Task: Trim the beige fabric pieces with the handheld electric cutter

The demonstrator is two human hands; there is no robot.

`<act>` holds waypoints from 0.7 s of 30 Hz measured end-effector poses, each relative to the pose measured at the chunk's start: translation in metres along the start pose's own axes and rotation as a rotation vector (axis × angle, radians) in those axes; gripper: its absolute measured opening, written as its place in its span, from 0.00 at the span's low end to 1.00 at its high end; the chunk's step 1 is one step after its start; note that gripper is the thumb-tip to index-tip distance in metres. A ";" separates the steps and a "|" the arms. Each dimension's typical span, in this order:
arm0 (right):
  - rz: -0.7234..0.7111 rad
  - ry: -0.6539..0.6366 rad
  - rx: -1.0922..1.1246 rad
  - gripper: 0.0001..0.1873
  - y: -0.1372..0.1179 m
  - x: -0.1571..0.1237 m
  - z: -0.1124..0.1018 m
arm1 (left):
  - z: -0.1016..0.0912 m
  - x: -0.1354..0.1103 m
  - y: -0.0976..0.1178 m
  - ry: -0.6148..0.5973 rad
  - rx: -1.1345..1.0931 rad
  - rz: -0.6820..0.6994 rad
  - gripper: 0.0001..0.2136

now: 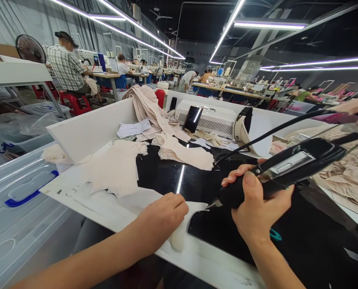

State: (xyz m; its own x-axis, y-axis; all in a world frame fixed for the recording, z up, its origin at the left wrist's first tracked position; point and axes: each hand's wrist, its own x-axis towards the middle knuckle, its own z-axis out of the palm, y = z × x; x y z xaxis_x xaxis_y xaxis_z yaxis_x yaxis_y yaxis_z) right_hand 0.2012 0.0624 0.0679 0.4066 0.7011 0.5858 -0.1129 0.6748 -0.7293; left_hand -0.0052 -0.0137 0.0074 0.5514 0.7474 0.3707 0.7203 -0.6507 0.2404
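My right hand (pixel 259 208) is wrapped round a black corded power tool (pixel 299 164) with a silver panel on its side. The tool's narrow metal tip (pixel 213 204) points left, at the edge of a cream fabric piece (pixel 196 207). My left hand (pixel 166 214) is closed over that piece, fingers curled, and part of the cloth hangs below it near the front edge. Under both lies a glossy black work surface (pixel 166 176) on a white table. To the left, a larger cream fabric piece (pixel 115 168) with ragged edges is spread out.
Folded cream fabric (pixel 185 152), a phone (pixel 193 119) and a white vented box (pixel 205 116) stand farther back. A black cable (pixel 275 128) arcs over the right side. Clear plastic bins (pixel 31 216) flank the left; a fabric heap (pixel 347 172) lies right. A seated person (pixel 66 66) works beyond.
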 end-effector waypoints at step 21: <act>0.002 -0.042 0.010 0.24 -0.013 -0.028 -0.006 | -0.006 0.016 -0.032 -0.094 -0.062 -0.019 0.15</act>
State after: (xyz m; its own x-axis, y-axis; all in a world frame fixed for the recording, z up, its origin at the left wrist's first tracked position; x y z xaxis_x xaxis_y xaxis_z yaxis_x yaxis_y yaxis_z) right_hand 0.1962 0.0326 0.0587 0.3680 0.7112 0.5990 -0.1224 0.6756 -0.7270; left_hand -0.0218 0.0179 0.0107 0.5773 0.7668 0.2806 0.7048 -0.6415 0.3029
